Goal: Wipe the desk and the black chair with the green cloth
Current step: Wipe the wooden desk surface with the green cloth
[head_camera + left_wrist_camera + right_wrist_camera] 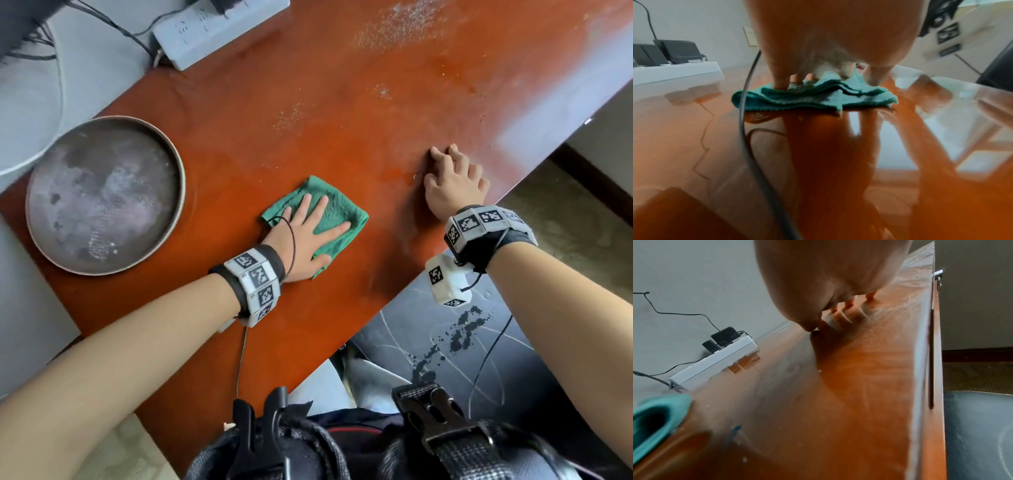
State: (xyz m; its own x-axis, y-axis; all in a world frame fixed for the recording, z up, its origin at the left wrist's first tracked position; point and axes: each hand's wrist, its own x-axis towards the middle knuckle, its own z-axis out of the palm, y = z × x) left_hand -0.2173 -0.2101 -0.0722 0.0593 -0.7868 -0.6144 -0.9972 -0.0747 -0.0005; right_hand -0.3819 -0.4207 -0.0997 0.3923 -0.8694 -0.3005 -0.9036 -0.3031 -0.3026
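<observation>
A folded green cloth (337, 219) (813, 97) lies on the red-brown desk (342, 102) (838, 386), near its front edge. My left hand (308, 233) (828, 40) presses flat on the cloth with spread, straight fingers. My right hand (452, 181) (828, 272) rests on the bare desk to the right of the cloth, its fingertips touching the wood and holding nothing. The black chair (479, 349) (978, 426) stands below the desk's front edge, its seat marked with white scuffs and dark wet spots. White dusty patches show on the desk beyond the cloth.
A round dark metal tray (102, 195) sits on the desk left of the cloth. A white power strip (219, 31) (715, 361) with plugs and cables lies at the back by the wall. A wrist cable (748, 113) hangs by my left hand.
</observation>
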